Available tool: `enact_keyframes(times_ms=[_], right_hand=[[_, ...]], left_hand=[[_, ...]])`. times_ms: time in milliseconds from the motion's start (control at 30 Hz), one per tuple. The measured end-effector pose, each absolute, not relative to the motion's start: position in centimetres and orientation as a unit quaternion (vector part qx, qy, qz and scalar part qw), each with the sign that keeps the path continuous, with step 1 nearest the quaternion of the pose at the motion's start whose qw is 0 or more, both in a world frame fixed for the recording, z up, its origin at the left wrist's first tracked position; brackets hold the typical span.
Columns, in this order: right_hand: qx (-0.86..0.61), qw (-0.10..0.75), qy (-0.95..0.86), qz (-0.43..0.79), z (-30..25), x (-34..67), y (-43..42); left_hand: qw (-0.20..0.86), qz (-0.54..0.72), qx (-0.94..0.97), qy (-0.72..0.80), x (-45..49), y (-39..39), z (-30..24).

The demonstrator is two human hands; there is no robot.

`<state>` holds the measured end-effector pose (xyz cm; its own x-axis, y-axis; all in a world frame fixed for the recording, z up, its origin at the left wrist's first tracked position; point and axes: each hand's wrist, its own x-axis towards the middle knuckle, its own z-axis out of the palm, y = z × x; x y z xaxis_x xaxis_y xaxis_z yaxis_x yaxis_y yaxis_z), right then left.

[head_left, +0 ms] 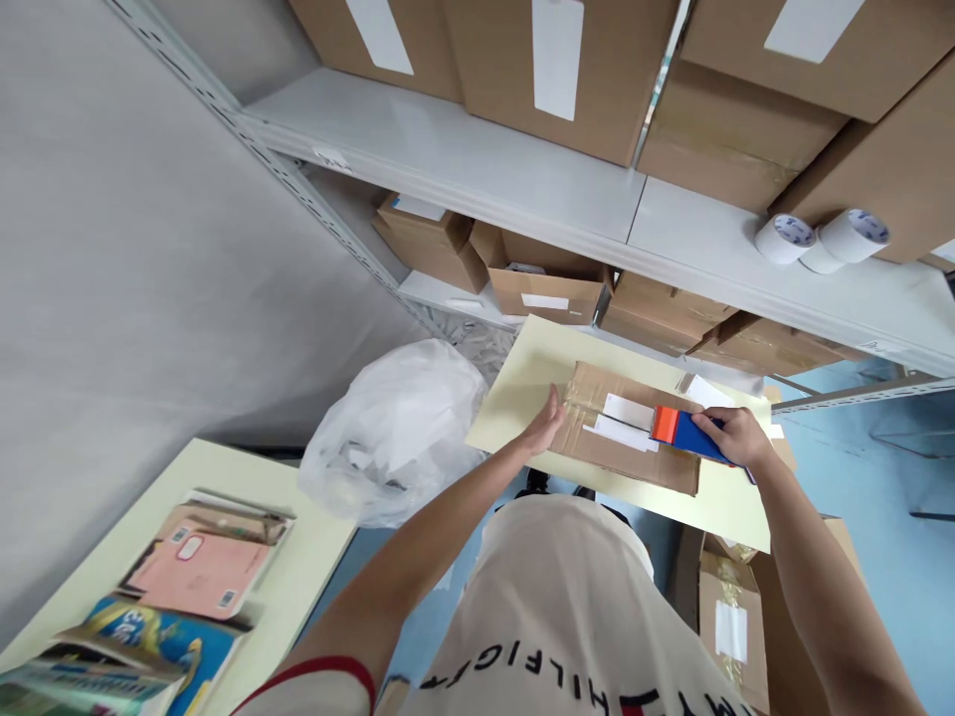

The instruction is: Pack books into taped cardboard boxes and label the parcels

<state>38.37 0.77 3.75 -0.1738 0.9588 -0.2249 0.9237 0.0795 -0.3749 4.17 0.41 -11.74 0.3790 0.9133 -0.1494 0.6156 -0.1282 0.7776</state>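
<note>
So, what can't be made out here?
All in the head view:
Part of the orange-and-blue tool: hidden by the right grip.
Print on the white labels on the carton: too small.
Contents of the plastic bag: mostly veiled by its cloudy plastic.
Booklet at lower left: blurred, cut off by the edge.

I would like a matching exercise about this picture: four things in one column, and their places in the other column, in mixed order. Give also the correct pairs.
Things
1. tape dispenser
2. cardboard box under the tape dispenser
3. white rolls
4. pink booklet

Places
A. on the shelf, toward the right of the picture
B. on the left-side table
C. in the right hand
D. on the front table

Pairs
1-C, 2-D, 3-A, 4-B
</note>
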Motion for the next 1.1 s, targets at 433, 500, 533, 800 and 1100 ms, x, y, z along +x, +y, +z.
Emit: enact_keyframes(times_ms=[433,500,533,800,1100], right_hand=[[-0.614,0.043,-0.751,0.239,3.4,39.8,1.3],[-0.62,0.033,-0.75,0.229,3.3,41.7,1.0],[-0.628,0.029,-0.745,0.223,3.1,43.1,0.7],[-0.69,0.043,-0.672,0.265,-2.3,52.0,-2.4],[-0.649,0.103,-0.678,0.328,-6.5,51.0,-1.7]], left_hand=[[0.21,-0.035,0.885,0.414,5.2,2.0,-5.6],[0.208,-0.048,0.884,0.417,5.1,2.0,-5.4],[0.208,-0.053,0.883,0.418,5.1,2.0,-5.3],[0.178,-0.095,0.882,0.426,5.5,2.1,-5.0],[0.187,-0.117,0.896,0.384,13.4,0.2,-5.4]])
